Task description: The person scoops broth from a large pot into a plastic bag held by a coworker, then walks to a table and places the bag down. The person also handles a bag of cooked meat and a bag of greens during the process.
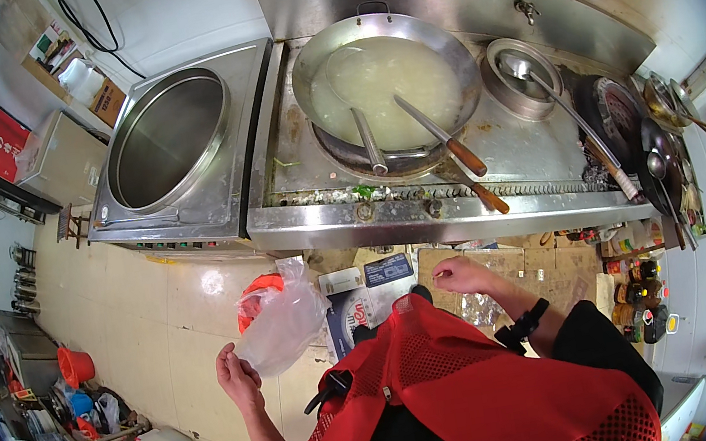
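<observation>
My left hand (pixel 238 378) hangs at the left with its fingers curled, at the edge of a translucent plastic bag (pixel 287 326). Whether the fingers grip the bag cannot be made out. Something orange-red (pixel 259 297) shows beside and partly behind the bag. Before my body, my right hand (pixel 462 275) has bent fingers, and its grasp is unclear. On the steel range ahead sits a large wok (pixel 462 57) with cloudy liquid (pixel 412 68). Inside it rest a strainer with a metal handle (pixel 369 143) and a long tool with a wooden handle (pixel 467 157).
Left of the range is a steel cooker with a round open vessel (pixel 169 138). A ladle (pixel 557 97) leans in a metal pot (pixel 523 96) at the right. Flattened cardboard (pixel 560 278) covers floor near my feet. Bottles (pixel 628 294) line the right side; a red bucket (pixel 76 366) stands left.
</observation>
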Motion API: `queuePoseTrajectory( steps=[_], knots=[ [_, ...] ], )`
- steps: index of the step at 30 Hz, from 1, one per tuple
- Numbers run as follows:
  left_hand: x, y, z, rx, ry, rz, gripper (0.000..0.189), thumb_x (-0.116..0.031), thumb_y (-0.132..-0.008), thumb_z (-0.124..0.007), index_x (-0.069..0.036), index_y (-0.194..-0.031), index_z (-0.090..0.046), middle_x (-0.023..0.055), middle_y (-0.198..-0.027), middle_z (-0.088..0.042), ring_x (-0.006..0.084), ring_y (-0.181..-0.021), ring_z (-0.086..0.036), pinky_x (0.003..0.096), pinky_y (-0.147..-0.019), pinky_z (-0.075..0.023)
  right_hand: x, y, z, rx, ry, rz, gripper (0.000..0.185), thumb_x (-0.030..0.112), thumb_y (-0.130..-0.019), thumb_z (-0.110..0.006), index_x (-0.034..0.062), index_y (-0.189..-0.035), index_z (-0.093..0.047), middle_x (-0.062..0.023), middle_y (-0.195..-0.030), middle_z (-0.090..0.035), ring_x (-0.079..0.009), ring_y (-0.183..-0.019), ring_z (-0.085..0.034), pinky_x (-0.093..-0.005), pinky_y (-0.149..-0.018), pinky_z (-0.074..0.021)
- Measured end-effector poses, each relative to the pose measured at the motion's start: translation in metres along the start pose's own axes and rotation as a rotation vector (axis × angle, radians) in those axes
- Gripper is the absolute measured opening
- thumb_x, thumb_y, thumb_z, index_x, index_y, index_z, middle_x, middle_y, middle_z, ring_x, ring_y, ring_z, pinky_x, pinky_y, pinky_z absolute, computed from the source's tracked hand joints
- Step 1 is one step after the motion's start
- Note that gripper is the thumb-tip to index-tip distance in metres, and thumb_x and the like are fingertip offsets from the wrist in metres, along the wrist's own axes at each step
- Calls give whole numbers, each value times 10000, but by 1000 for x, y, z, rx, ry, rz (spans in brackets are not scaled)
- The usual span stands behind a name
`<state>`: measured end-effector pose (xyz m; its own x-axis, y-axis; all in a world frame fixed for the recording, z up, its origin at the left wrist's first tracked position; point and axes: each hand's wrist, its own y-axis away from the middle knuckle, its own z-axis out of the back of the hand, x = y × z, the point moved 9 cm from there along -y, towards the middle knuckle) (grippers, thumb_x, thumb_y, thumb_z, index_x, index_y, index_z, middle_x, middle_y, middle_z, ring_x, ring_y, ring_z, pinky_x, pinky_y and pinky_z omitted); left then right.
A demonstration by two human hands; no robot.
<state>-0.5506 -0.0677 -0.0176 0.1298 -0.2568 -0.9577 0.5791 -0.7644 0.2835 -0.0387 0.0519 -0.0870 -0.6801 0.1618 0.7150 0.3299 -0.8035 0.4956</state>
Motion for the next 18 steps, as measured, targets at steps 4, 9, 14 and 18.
queuePoseTrajectory(
  steps=[4, 9, 14, 18],
  knots=[
    [-28, 5, -12, 40, 10, -3, 235, -214, -1029, -475, -62, -1185, -565, -12, -656, -492, 21, -387, -325, 189, -327, -243, 33, -6, -4, 33, -55, -45, 358, 313, -849, -668, 49, -1091, -682, -157, -971, -705, -258, -875, -688, -358, -774, -539],
    [-54, 17, -22, 125, 3, -62, 251, -200, -1027, -480, -54, -1217, -555, 21, -778, -559, 19, -390, -359, 183, -323, -261, 133, -26, -3, -157, -6, 245, 414, 264, -888, -664, 7, -1206, -603, -157, -1030, -699, -237, -894, -689, -358, -799, -547],
    [-47, 18, -22, 147, -23, -64, 250, -183, -1024, -474, -44, -1215, -556, 36, -804, -568, 33, -389, -386, 197, -318, -275, 202, -39, -22, -145, 57, 396, 438, 253, -886, -665, 13, -1243, -580, -175, -1058, -690, -270, -944, -684, -368, -847, -538],
    [-22, 11, -6, 90, -63, -9, 242, -156, -1019, -463, -36, -1204, -563, 37, -786, -566, 46, -388, -397, 203, -329, -296, 196, -47, -47, -47, -14, 452, 412, 250, -896, -657, 16, -1228, -588, -153, -1059, -685, -259, -926, -681, -363, -844, -538]
  ],
)
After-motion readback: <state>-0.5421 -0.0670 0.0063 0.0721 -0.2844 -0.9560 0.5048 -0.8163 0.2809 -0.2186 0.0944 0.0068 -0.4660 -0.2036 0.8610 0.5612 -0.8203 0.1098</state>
